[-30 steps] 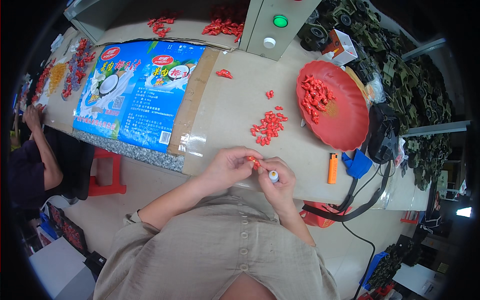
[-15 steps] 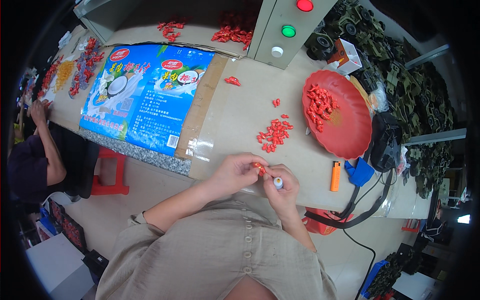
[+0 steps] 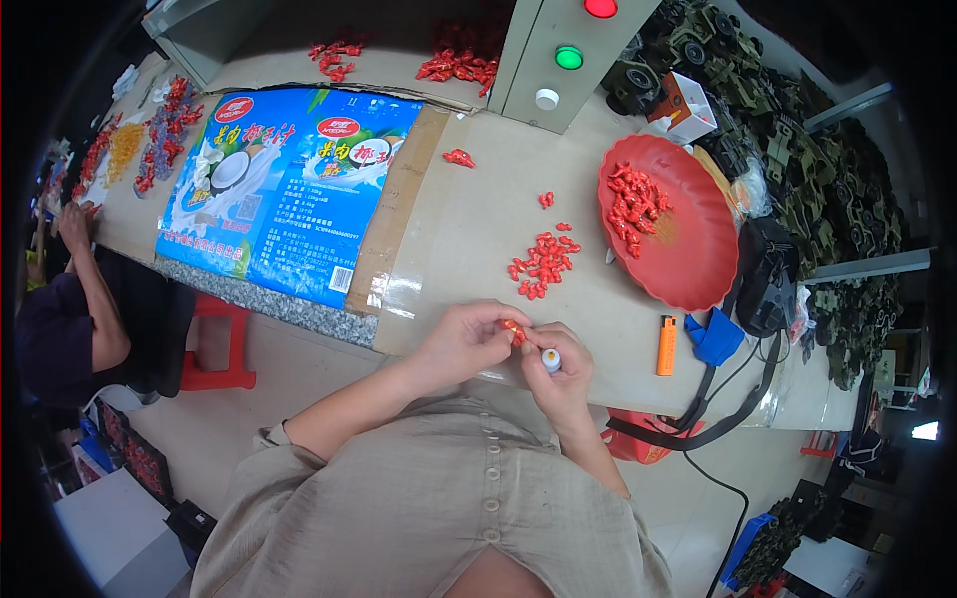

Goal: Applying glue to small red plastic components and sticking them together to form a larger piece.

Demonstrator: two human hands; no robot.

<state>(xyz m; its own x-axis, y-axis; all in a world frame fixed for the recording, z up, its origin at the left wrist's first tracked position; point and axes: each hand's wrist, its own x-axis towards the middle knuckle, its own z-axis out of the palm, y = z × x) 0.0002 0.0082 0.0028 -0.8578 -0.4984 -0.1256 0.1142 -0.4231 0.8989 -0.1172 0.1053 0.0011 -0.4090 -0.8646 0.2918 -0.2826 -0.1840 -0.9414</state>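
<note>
My left hand is closed, its thumb and fingers pinching a small glossy red figure with a bit of yellow on it. My right hand is curled round a slim white tube, one end of which sticks out between the fingers. The right fingertips meet the red figure too; the grip there is partly hidden. Beyond both hands lies a loose group of small red pieces on the table. Off to the right, a red scalloped bowl holds more red figures.
An orange lighter and a blue cloth-like piece with black straps lie at right. Flattened blue cardboard covers the table's left. A grey post with lights stands ahead. Another person's arm works at far left.
The white tube in my right hand has tilted slightly. The whole view has shifted a little; both hands stay together at the red figure.
</note>
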